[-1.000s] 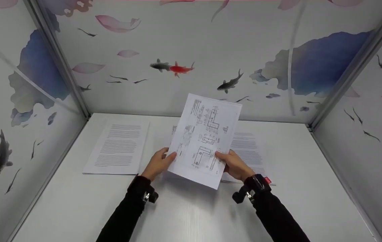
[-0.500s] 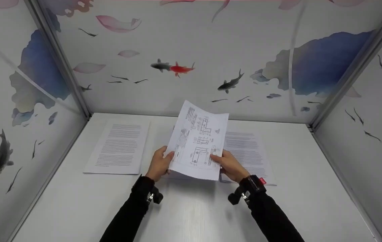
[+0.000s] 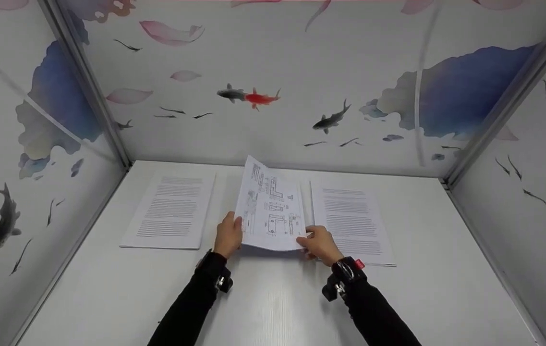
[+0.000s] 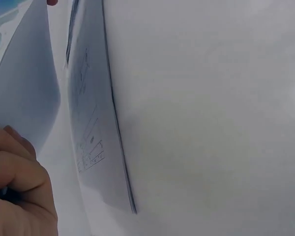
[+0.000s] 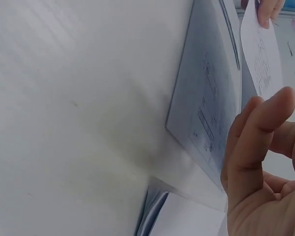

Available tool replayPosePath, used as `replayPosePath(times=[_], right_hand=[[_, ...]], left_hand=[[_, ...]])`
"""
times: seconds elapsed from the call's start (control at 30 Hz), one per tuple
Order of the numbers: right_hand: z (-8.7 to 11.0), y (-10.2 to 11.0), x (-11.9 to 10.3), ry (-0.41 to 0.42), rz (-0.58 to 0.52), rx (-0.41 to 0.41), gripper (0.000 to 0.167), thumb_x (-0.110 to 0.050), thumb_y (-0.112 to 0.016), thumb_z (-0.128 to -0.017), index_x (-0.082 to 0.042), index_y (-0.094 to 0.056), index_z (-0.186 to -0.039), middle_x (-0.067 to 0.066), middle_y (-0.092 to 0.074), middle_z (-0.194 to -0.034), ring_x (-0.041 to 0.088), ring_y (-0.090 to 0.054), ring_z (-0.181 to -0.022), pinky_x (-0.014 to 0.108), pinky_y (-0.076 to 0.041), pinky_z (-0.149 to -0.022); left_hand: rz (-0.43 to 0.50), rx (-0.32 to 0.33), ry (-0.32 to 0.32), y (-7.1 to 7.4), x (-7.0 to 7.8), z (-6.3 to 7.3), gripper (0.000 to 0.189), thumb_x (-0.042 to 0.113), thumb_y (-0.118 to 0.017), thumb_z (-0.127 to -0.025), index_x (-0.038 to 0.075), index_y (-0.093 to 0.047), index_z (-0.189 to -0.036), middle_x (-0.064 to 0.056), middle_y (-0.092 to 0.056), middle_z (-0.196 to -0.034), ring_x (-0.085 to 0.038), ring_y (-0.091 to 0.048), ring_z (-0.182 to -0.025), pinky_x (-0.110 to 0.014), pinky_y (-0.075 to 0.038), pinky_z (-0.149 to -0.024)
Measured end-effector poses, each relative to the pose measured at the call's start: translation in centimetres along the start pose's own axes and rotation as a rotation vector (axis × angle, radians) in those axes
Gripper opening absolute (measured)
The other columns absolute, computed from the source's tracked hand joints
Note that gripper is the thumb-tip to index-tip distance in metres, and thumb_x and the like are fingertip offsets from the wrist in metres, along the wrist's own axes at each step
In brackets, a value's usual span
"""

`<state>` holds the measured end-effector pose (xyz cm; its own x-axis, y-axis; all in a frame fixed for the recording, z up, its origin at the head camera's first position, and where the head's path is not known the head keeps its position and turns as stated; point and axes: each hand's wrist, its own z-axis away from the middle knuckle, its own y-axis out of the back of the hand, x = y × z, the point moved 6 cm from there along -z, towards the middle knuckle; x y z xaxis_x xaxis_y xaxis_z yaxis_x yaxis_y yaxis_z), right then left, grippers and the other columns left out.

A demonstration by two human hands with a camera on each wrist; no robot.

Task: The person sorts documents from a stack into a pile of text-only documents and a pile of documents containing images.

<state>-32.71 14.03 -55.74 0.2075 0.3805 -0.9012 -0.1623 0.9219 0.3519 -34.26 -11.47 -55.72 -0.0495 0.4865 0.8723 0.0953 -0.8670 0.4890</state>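
Note:
A printed sheet of paper (image 3: 273, 211) with technical drawings is held tilted above the middle of the white table, bowed slightly along its length. My left hand (image 3: 228, 235) grips its left edge, thumb on the printed face. At its lower right corner, my right hand (image 3: 321, 244) pinches it with the thumb on top; in the right wrist view the fingers (image 5: 248, 157) hide the contact. Below lies a pile of drawing sheets (image 4: 96, 123), apart from the raised sheet and mostly covered by it in the head view.
A stack of text pages (image 3: 169, 211) lies on the left of the table (image 3: 273, 307), and another text stack (image 3: 349, 221) on the right, close to my right hand. Printed wall panels (image 3: 273, 62) enclose the back and both sides.
The drawing sheet has come down and to the left, turning more upright to my view and bowing. Both hands moved with it, the right one leftward and lower, uncovering more of the right stack.

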Motion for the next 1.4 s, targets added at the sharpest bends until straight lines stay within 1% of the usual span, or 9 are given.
replayPosePath(times=[0.13, 0.4, 0.5, 0.63, 0.8, 0.93, 1.1, 1.3, 1.4], right_hand=[[0.0, -0.3, 0.3, -0.003, 0.046, 0.030, 0.043, -0.005, -0.066, -0.087, 0.013, -0.055, -0.125, 0.011, -0.064, -0.074, 0.015, -0.061, -0.053, 0.028, -0.054, -0.048], [-0.2, -0.9, 0.8, -0.009, 0.090, 0.020, 0.050, -0.003, -0.064, -0.086, 0.015, -0.050, -0.131, 0.014, -0.065, -0.078, 0.012, -0.061, -0.051, 0.028, -0.056, -0.049], [-0.1, -0.9, 1.0, -0.021, 0.095, 0.022, 0.049, -0.002, -0.063, -0.085, 0.014, -0.051, -0.131, 0.013, -0.064, -0.075, 0.011, -0.060, -0.047, 0.027, -0.055, -0.048], [-0.1, -0.7, 1.2, -0.046, 0.092, 0.029, 0.049, -0.001, -0.062, -0.087, 0.013, -0.050, -0.132, 0.012, -0.062, -0.077, 0.011, -0.060, -0.048, 0.027, -0.055, -0.049], [-0.1, -0.7, 1.4, -0.053, 0.083, 0.025, 0.050, 0.000, -0.061, -0.088, 0.014, -0.047, -0.134, 0.013, -0.062, -0.081, 0.012, -0.061, -0.050, 0.028, -0.056, -0.049], [-0.1, -0.8, 1.5, -0.032, 0.085, 0.021, 0.050, 0.000, -0.061, -0.088, 0.015, -0.047, -0.134, 0.014, -0.063, -0.083, 0.012, -0.062, -0.051, 0.029, -0.056, -0.049], [0.1, -0.7, 1.5, -0.021, 0.127, 0.036, 0.047, -0.001, -0.062, -0.088, 0.012, -0.052, -0.131, 0.013, -0.064, -0.082, 0.013, -0.062, -0.055, 0.028, -0.056, -0.050], [0.5, -0.5, 1.3, -0.006, 0.198, 0.058, 0.043, -0.002, -0.062, -0.087, 0.012, -0.056, -0.126, 0.010, -0.063, -0.080, 0.014, -0.060, -0.060, 0.026, -0.054, -0.049], [0.8, -0.4, 1.2, 0.012, 0.217, 0.062, 0.040, -0.002, -0.061, -0.086, 0.012, -0.058, -0.123, 0.010, -0.062, -0.081, 0.013, -0.059, -0.059, 0.025, -0.053, -0.047]], left_hand=[[-0.070, 0.009, 0.004, 0.0, -0.5, -0.3, 0.021, 0.017, -0.042, -0.105, 0.001, -0.052, -0.111, -0.010, -0.058, -0.081, -0.017, -0.055, -0.053, -0.028, -0.042, -0.049], [-0.151, 0.023, 0.016, 0.6, -1.4, -0.4, 0.030, 0.017, -0.054, -0.099, -0.005, -0.057, -0.119, -0.018, -0.068, -0.095, -0.022, -0.063, -0.067, -0.035, -0.050, -0.065], [-0.215, 0.036, -0.004, 0.6, -1.4, -0.3, 0.028, 0.015, -0.058, -0.096, -0.006, -0.061, -0.114, -0.019, -0.069, -0.098, -0.024, -0.064, -0.077, -0.040, -0.052, -0.072], [-0.282, 0.041, -0.003, 0.7, -1.2, -0.2, 0.027, 0.016, -0.060, -0.094, -0.006, -0.064, -0.109, -0.022, -0.069, -0.100, -0.031, -0.066, -0.087, -0.046, -0.053, -0.074], [-0.347, 0.022, 0.032, 0.8, -1.4, -0.1, 0.037, 0.020, -0.062, -0.093, -0.006, -0.063, -0.119, -0.024, -0.068, -0.113, -0.037, -0.067, -0.099, -0.049, -0.054, -0.080], [-0.422, 0.027, 0.051, 1.0, -1.8, -0.1, 0.029, 0.023, -0.064, -0.092, -0.003, -0.066, -0.106, -0.020, -0.070, -0.098, -0.033, -0.068, -0.084, -0.046, -0.054, -0.069], [-0.522, 0.053, 0.039, 1.6, -1.7, 0.3, 0.024, 0.026, -0.067, -0.090, 0.002, -0.063, -0.090, -0.014, -0.067, -0.079, -0.028, -0.065, -0.069, -0.041, -0.049, -0.057], [-0.601, 0.022, 0.025, 1.8, -1.2, 0.5, 0.024, 0.022, -0.066, -0.089, 0.000, -0.063, -0.096, -0.015, -0.068, -0.080, -0.025, -0.062, -0.066, -0.042, -0.051, -0.059], [-0.601, 0.010, 0.006, 1.8, -1.2, 0.6, 0.019, 0.016, -0.065, -0.088, -0.001, -0.063, -0.096, -0.017, -0.067, -0.083, -0.027, -0.064, -0.070, -0.044, -0.052, -0.062]])
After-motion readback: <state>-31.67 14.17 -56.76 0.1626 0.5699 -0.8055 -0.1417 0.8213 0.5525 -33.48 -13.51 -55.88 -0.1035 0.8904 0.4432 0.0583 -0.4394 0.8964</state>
